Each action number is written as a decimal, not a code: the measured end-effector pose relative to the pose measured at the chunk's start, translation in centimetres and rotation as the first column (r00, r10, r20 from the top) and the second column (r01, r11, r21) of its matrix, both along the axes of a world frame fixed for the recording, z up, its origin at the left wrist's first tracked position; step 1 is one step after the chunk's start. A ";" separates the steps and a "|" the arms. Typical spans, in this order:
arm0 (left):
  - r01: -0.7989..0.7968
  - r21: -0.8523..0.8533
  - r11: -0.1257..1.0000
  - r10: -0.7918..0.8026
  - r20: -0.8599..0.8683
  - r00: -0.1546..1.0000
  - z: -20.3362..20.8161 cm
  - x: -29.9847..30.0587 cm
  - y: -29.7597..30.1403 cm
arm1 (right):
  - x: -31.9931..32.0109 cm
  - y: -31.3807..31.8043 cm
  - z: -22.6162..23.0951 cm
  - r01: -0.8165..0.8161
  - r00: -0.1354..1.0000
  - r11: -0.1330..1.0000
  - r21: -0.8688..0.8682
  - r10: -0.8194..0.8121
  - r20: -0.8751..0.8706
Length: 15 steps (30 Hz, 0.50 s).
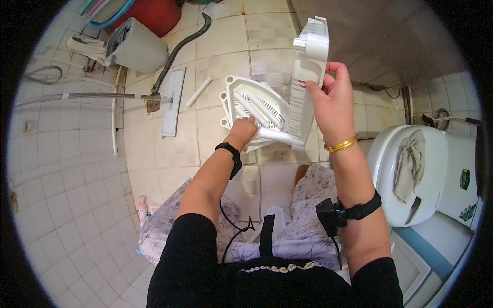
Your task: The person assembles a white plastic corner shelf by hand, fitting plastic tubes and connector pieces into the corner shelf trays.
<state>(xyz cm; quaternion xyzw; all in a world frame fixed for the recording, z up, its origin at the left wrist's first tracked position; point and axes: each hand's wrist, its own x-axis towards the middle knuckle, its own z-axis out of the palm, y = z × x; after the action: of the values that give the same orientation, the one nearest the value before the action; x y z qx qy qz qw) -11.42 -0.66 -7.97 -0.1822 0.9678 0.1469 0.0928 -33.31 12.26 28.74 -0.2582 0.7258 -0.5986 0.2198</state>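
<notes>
My right hand [334,100] grips the edge of a tall white slotted plastic panel [309,64], thumb on the near face and fingers behind. The panel stands on its end over the floor. My left hand [243,132] is closed at the left end of a white plastic tube [280,136], whose other end meets the panel's lower part. Beneath and beyond the left hand lies a second white slotted panel [262,88] with round loops along its left side. Several loose white tubes [250,107] rest on it. The left fingertips are partly hidden.
A single white tube [199,92] and a flat mop head [173,102] lie on the tiled floor to the left. A dark hose [177,49] runs past a pale bin [137,46]. At right stands a toilet [385,164] with a grey cloth [410,164] on its lid.
</notes>
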 end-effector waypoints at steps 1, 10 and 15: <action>0.016 -0.038 0.999 -0.017 -0.006 1.000 -0.4 0.3 0.1 | 0.0 0.0 0.1 -0.018 1.000 1.000 0.007 0.018 -0.007; -0.094 0.261 0.961 0.161 -0.249 0.955 15.0 -0.9 0.4 | -0.6 2.8 2.7 -0.042 0.993 0.999 0.017 0.044 -0.112; -0.213 0.409 0.887 0.396 -0.438 0.807 30.3 1.9 0.7 | -0.6 3.9 2.9 -0.059 0.998 0.998 -0.001 0.059 -0.012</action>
<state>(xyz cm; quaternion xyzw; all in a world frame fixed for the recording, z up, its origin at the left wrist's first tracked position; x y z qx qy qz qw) -9.47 0.07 22.29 -0.2731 0.8742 0.3676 -0.1613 -33.89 16.19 31.64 -0.2829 0.7189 -0.5907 0.2329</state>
